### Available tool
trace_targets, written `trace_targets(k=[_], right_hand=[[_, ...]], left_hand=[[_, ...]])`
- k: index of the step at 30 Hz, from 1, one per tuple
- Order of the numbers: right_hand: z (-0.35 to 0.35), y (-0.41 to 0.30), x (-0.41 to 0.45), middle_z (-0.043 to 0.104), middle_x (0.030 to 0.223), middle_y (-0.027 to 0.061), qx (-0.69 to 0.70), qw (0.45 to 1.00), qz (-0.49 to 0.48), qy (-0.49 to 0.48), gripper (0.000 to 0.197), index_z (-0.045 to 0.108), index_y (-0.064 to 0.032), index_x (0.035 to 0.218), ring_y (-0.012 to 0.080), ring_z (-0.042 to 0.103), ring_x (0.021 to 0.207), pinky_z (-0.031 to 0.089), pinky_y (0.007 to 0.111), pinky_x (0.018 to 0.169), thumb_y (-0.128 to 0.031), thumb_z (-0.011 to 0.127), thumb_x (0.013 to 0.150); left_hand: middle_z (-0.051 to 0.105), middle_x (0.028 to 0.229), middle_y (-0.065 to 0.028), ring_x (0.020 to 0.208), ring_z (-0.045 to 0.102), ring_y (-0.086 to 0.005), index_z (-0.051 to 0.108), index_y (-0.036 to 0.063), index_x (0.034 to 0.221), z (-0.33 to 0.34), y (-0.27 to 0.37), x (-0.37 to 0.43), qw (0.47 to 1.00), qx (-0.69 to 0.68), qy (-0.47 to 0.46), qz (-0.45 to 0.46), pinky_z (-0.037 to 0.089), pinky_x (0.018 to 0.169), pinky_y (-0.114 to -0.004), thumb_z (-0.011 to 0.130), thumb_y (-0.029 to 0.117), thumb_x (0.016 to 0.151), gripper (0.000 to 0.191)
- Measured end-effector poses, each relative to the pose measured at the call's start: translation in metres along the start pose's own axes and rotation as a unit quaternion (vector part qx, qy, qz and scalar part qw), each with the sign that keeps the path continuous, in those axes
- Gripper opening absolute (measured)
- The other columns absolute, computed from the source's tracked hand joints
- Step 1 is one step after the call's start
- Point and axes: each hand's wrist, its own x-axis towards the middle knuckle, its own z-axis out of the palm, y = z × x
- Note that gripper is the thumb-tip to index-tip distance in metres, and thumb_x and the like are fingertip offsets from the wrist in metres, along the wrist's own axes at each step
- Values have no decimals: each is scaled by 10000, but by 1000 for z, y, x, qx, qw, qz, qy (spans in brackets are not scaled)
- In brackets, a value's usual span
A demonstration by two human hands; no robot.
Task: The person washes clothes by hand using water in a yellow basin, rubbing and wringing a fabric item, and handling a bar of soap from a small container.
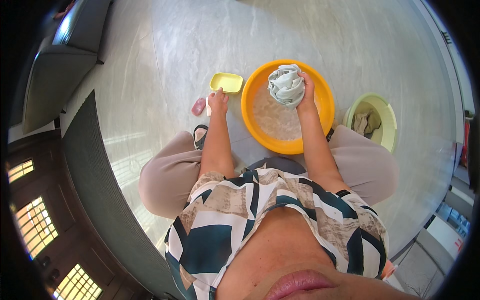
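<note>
My right hand (307,90) grips a bunched, pale grey cloth (287,85) above a yellow-orange plastic basin (249,123). Cloudy water with suds (275,120) covers the basin's bottom. To the left, my left hand (218,102) reaches low over the floor with its fingers apart. Its fingertips are at the near rim of a shallow, pale yellow plastic dish (226,82); whether they touch it is unclear. A narrow white object (208,107) shows beside that hand, partly hidden by it. Next to it lies a pink oval item (198,107), possibly a soap bar.
A pale green bucket (390,129) with brownish cloth (365,123) inside stands right of my knee. Dark grey sofa seating (60,75) is at upper left. A long dark mat (101,180) runs along a brown door (56,195). The floor (195,37) is grey and glossy.
</note>
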Motion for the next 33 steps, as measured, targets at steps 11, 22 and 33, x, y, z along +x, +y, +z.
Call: trace_targets(k=[11, 22, 33], right_hand=[[10, -8, -23, 606, 868, 84, -35, 999, 2, 21, 259, 571, -50, 899, 213, 583, 802, 474, 313, 730, -242, 489, 747], [9, -12, -21, 607, 859, 85, -7, 1000, 4, 23, 252, 573, -45, 902, 216, 584, 792, 476, 313, 726, -228, 495, 747], [-3, -2, 13, 562, 802, 46, -25, 994, -100, -19, 187, 544, -49, 876, 154, 552, 720, 451, 282, 676, -159, 544, 724]], left_hand=[[561, 644, -144, 461, 557, -217, 529, -63, 780, 21, -2, 21, 953, 248, 164, -60, 448, 346, -257, 675, 144, 726, 260], [563, 633, -156, 433, 542, -183, 516, -81, 803, 24, -6, 5, 979, 156, 129, -11, 415, 328, -259, 526, -21, 714, 108], [506, 794, -140, 527, 563, -174, 320, -27, 1018, 98, 32, -97, 942, 242, -82, 217, 443, 412, -243, 520, -33, 690, 384]])
